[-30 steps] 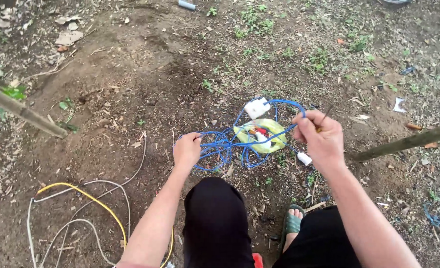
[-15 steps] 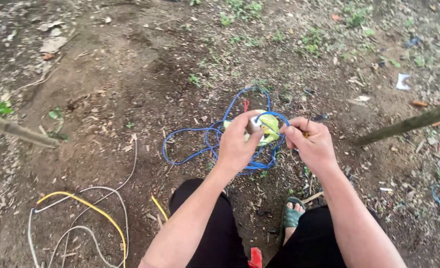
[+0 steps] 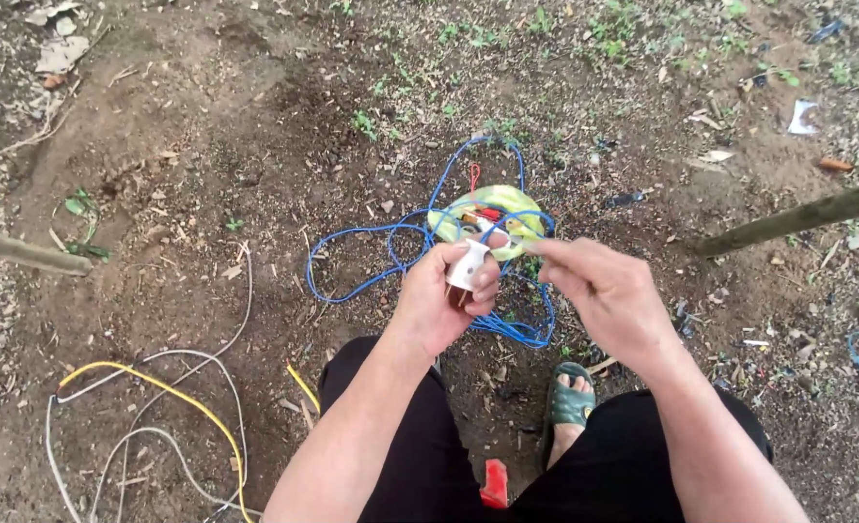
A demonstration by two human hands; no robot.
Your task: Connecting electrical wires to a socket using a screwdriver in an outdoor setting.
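Both hands sit mid-frame: my left hand (image 3: 444, 300) clenches a white plug (image 3: 468, 265); my right hand (image 3: 609, 295) pinches its blue wire (image 3: 390, 232).

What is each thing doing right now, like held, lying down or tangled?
White plug: held up in the left hand.
Right hand: fingertips pinched beside the plug; what they hold is unclear.
Blue cable: loosely tangled on the dirt.
Yellow-green bag: lying crumpled on the cable.
Yellow and white wires: looped on the ground.
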